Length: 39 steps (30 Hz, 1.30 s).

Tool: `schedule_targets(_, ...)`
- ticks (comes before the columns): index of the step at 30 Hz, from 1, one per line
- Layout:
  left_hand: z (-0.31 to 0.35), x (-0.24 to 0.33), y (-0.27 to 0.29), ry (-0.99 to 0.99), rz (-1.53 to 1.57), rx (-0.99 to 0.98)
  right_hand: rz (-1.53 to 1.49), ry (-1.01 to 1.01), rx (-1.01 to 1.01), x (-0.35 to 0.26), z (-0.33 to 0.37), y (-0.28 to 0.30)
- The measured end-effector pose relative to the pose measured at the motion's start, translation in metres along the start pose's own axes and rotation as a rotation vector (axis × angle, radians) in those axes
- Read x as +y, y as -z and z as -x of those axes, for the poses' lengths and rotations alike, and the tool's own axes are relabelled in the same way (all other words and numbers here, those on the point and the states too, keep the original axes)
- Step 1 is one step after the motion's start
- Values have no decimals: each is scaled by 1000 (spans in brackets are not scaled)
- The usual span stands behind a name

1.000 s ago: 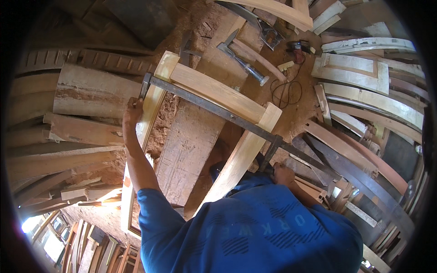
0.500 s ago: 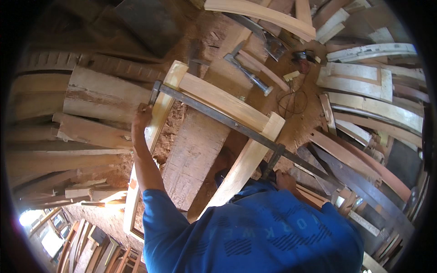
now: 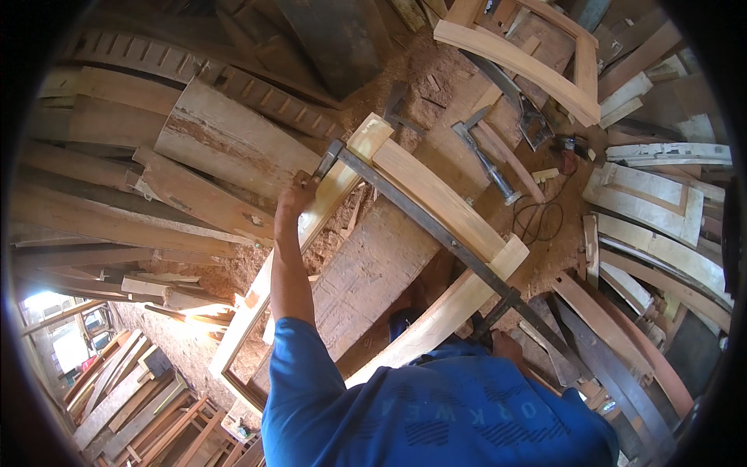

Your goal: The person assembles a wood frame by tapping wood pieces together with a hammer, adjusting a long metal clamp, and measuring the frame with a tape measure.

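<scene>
A long dark metal bar clamp [image 3: 426,221] lies across one end of a pale wooden frame [image 3: 440,317], alongside its short crosspiece. The clamp's jaws stand at the outer sides of the two long rails. My left hand [image 3: 296,194] is closed around the jaw at the far left, beside the left rail. Close to my body, my right hand [image 3: 507,348] is closed at the clamp's screw end, by the sliding jaw; my shirt partly covers the frame there. Under the frame lies a worn, dusty board [image 3: 373,268].
Beyond the frame, a hammer [image 3: 486,162] lies on a board, near a coiled cord [image 3: 542,224]. Another wooden frame [image 3: 529,70] rests at the far right. Stacked planks [image 3: 187,210] line the left; more boards [image 3: 661,226] crowd the right. Sawdust covers the ground.
The whole view has shifted, so the frame, clamp and surroundings appear farther right and lower. Both hands keep their places on the clamp.
</scene>
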State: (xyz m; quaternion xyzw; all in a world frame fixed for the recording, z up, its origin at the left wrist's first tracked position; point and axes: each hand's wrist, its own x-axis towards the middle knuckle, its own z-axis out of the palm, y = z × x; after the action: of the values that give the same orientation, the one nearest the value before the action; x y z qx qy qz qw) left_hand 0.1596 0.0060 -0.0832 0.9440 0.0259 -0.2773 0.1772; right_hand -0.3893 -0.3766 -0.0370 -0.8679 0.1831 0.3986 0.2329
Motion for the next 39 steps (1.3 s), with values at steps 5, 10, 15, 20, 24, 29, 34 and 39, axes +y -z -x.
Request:
schedule_targets(5,13,8,8,14,32,-6,110,-120,-61,-6,-8,-1)
schedule_targets(10,9,-7,-3,-56,5,143,81,-54,-135,13,-18,-8)
schedule_targets(15,4,1,2,-65,37,46,-161,203,-313,48,-42,-20)
schedule_targets(20,16,16,15,-75,195,80,-28,86,-87,11,-11,4)
schedule_targets(24,24,113,38,-227,34,149,60,-56,-37,16,-9,-16)
schedule_targets(29,-2,162,6,-284,-299,86,32,-145,-202,3,-15,3)
schedule_targets(34,-5,165,6,-271,-280,83,95,104,-357,36,-34,-10)
schedule_targets(39,-17,160,1,-206,-265,38,-147,211,-536,37,-45,4)
